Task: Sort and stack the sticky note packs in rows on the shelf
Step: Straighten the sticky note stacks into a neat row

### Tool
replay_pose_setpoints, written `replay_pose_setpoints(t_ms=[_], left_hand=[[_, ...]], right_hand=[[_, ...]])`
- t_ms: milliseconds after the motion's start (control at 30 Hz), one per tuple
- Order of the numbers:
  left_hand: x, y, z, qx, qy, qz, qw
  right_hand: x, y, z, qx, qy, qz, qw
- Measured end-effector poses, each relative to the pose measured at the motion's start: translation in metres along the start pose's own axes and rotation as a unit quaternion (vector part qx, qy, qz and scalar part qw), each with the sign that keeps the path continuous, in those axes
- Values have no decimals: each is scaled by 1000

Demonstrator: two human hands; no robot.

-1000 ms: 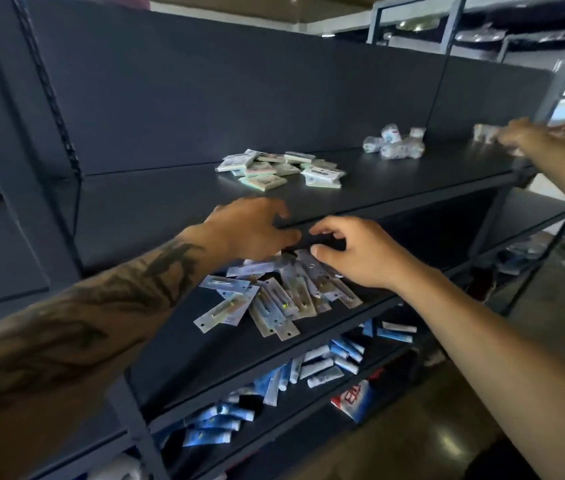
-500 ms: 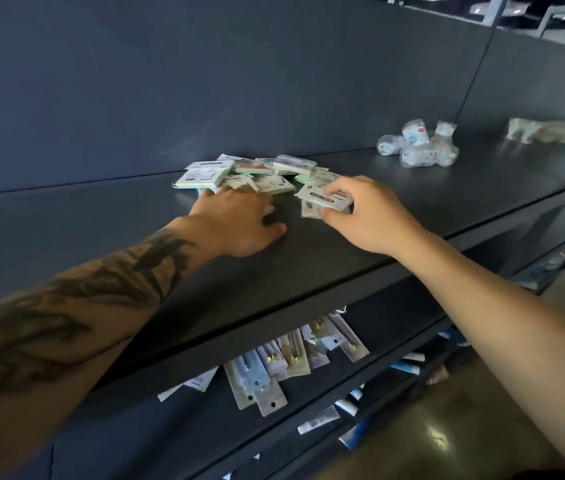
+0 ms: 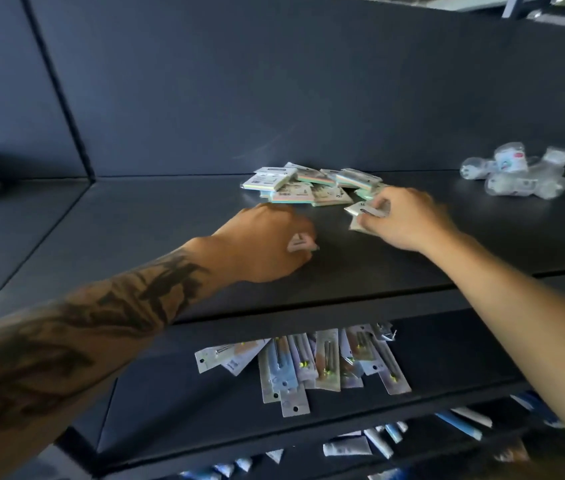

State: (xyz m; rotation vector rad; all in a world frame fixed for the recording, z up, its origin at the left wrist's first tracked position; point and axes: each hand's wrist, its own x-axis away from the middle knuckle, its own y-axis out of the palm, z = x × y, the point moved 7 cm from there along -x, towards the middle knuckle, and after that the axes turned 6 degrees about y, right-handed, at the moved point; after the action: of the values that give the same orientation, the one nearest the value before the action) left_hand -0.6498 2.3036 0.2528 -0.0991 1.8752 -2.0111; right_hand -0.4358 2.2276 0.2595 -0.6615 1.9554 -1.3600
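**Operator:** Right hand (image 3: 409, 220) pinches one sticky note pack (image 3: 366, 211) at the near edge of the loose pile (image 3: 309, 185) on the shelf (image 3: 170, 237). My left hand (image 3: 267, 244) is curled on the shelf just beside the pile, and something small and pale shows at its fingers; I cannot tell what.

**Checker:** Handling?

**Operator:** I judge the packs light, flat and stiff, in film that may slip. Take hold across opposite edges, thumb on top.

**Checker:** Obstructions?

**Operator:** Clear-wrapped bundles (image 3: 516, 174) lie well apart to the right, so the row has room leftward. Carded packets (image 3: 309, 362) lie on the shelf below, tubes (image 3: 378, 445) lower again. Neither interferes.
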Motion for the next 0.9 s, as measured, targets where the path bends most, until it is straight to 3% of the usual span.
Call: replay_pose_setpoints(t_ms=[300,533,900], left_hand=[[19,7,-10,33,-151,-11,988],[44,0,6,17,-209,60,976],[161,-21,19,29,-335,165,927]], right_hand=[[17,-6,6,-62,-72,-3,995],[42,-5,3,-94,-150,37,983],[112,6,-58,-190,-303,-7,934]])
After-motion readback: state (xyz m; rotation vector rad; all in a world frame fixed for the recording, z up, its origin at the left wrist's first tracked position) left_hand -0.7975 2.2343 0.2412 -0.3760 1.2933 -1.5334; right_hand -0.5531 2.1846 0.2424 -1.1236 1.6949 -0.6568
